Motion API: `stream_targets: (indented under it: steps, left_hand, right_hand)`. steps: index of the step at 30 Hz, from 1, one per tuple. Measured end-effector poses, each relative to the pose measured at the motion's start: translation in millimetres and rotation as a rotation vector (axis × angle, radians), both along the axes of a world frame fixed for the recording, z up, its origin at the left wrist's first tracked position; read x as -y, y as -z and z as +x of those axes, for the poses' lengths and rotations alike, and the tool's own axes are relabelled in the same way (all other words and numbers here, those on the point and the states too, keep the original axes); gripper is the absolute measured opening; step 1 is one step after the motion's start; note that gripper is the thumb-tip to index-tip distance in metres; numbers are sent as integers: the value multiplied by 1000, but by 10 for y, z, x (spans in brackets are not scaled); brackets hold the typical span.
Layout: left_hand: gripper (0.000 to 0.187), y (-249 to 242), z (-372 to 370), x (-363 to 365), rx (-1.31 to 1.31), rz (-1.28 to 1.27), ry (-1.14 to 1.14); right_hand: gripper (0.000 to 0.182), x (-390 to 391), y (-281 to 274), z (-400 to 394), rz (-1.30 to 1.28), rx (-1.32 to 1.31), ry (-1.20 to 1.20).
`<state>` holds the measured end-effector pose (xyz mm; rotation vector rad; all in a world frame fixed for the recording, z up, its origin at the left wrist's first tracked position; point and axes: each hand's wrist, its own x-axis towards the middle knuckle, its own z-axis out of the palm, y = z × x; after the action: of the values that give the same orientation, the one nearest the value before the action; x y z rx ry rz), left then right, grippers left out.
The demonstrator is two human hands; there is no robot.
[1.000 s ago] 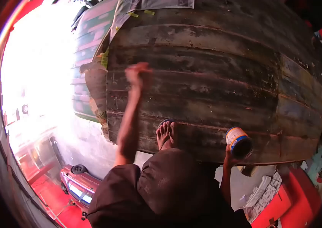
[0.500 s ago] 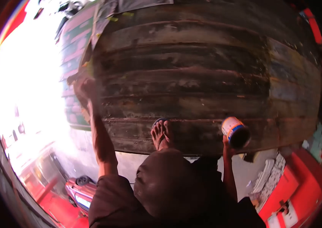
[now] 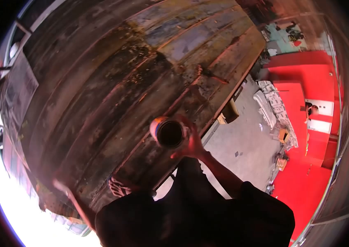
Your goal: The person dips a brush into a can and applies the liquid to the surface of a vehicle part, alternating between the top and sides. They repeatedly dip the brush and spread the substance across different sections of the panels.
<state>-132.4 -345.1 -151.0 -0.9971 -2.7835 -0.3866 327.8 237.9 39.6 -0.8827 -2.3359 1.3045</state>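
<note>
Head view, looking down along the person's own body.

Right hand (image 3: 191,144): fingers wrapped around an open tin can (image 3: 167,132), grasping it from the side. Can is round, dark inside, pale rim with a band of colour on the outer wall; mouth turned toward the camera. It is held in the air over the lower edge of the hull.

Left hand (image 3: 58,185): at the end of a bare forearm stretched out to the lower left, against the dark planks near the bright opening. Blurred and small; whether it is clenched, flat or gripping something cannot be told.

Wooden boat hull (image 3: 100,82): overturned, long overlapping planks, dark, stained and worn, with paler patches toward the upper right.

Foot (image 3: 119,187): in a strapped sandal, resting on the hull's lower planks.

Concrete floor (image 3: 240,140): beside the hull, right of the can.

Red walls (image 3: 302,82): far right, with stacked papers (image 3: 271,105) on the floor before them.
</note>
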Motion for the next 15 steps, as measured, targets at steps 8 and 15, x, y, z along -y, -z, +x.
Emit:
stream_targets:
  steps: [8, 15]
  left_hand:
    - [25, -1783, 123, -661, 273, 125, -337]
    - [19, -3668, 1238, -4397, 551, -88, -97]
  right_hand:
    - [60, -2262, -158, 450, 930, 330, 369]
    - [27, -3064, -5, 364, 877, 603, -102]
